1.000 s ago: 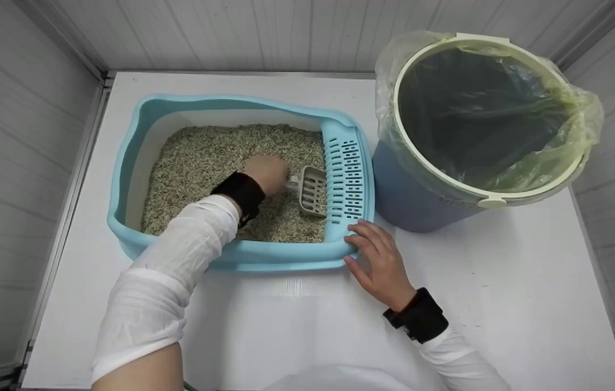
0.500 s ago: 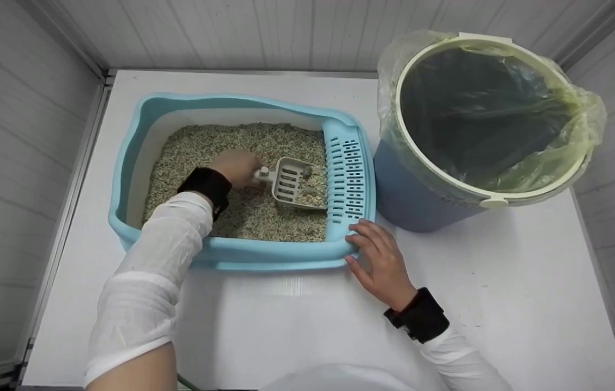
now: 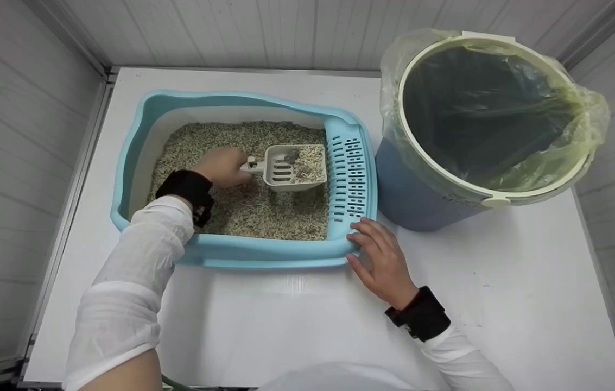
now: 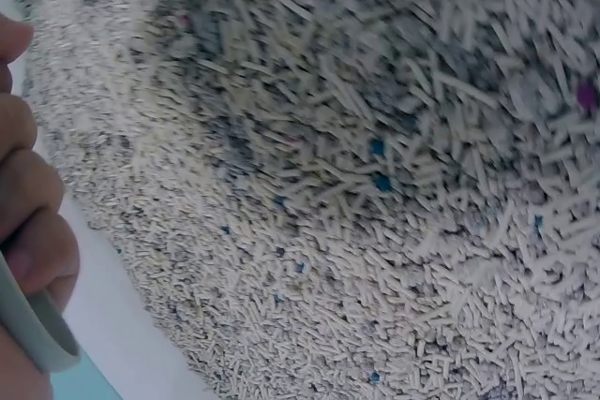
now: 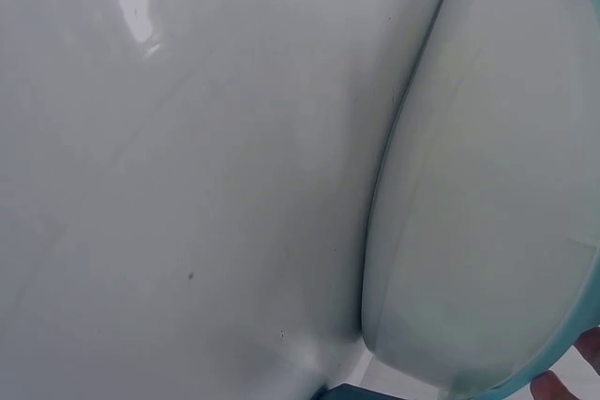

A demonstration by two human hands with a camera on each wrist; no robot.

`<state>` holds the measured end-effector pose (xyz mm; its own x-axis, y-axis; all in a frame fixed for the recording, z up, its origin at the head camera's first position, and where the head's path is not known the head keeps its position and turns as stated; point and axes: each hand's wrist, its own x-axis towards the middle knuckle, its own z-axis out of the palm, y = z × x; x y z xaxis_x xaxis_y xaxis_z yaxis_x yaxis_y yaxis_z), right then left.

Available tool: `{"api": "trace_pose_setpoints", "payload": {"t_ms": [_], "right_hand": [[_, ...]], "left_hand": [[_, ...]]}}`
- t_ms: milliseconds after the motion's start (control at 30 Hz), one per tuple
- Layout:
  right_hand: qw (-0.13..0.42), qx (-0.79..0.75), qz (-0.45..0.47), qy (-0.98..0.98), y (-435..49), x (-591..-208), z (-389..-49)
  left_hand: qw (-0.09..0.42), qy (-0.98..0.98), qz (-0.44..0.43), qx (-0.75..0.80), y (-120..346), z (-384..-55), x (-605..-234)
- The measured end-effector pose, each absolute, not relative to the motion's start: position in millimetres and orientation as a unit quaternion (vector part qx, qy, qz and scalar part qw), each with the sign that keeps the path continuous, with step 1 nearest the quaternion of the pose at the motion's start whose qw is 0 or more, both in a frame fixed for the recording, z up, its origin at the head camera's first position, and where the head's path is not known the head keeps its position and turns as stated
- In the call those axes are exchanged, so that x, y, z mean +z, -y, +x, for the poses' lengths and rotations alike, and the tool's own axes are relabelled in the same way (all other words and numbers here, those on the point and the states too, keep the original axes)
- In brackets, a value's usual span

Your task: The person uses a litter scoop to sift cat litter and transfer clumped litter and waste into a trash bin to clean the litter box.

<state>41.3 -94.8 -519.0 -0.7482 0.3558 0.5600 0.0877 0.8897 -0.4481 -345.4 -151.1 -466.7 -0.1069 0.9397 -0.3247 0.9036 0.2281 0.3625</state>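
My left hand (image 3: 223, 166) grips the handle of a pale grey slotted litter scoop (image 3: 281, 172) above the litter. Pale litter and a few darker lumps lie in the scoop, mostly toward its far right side. Below it, pellet litter (image 3: 264, 220) covers the floor of a blue-rimmed litter box (image 3: 264, 251). In the left wrist view, curled fingers (image 4: 42, 250) wrap the scoop's handle end (image 4: 37, 320). At the box's near right corner, my right hand (image 3: 386, 266) rests its spread fingers on the rim. The right wrist view catches only fingertips at the rim (image 5: 562, 344).
A blue bin (image 3: 416, 190) lined with a translucent yellowish bag (image 3: 546, 157) stands right of the box. The box's right end has a slotted blue ledge (image 3: 348, 174). Both sit on a white table (image 3: 502, 304), with grey panel walls (image 3: 242, 32) behind and at the sides.
My left hand has drawn leftward and the scoop has come up out of the litter, levelled, with litter and lumps in it. The right hand stays at the rim.
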Motion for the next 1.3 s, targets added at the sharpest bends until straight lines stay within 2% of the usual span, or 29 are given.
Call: {"api": "trace_pose_setpoints", "payload": {"t_ms": [267,367,533,700,800,833,1100,1300], "right_hand": [[0.334,0.198,-0.120,0.914,95,-519,41],[0.337,0.201,-0.119,0.912,95,-520,41],[0.338,0.201,-0.119,0.912,95,-520,41],[0.331,0.200,-0.124,0.914,96,-519,41],[0.328,0.199,-0.127,0.915,96,-518,42],[0.336,0.180,-0.113,0.918,90,-532,43],[0.340,0.182,-0.110,0.916,90,-532,42],[0.338,0.187,-0.110,0.916,90,-533,42]], "left_hand": [[0.366,-0.716,0.590,0.074,153,-345,-459],[0.395,-0.704,0.586,0.075,153,-344,-454],[0.407,-0.701,0.580,0.079,154,-344,-447],[0.378,-0.711,0.587,0.090,157,-348,-444],[0.331,-0.721,0.599,0.109,160,-349,-441],[0.289,-0.730,0.606,0.128,163,-346,-451],[0.058,-0.774,0.623,0.101,171,-342,-439],[-0.052,-0.774,0.620,0.116,180,-341,-434]]}}
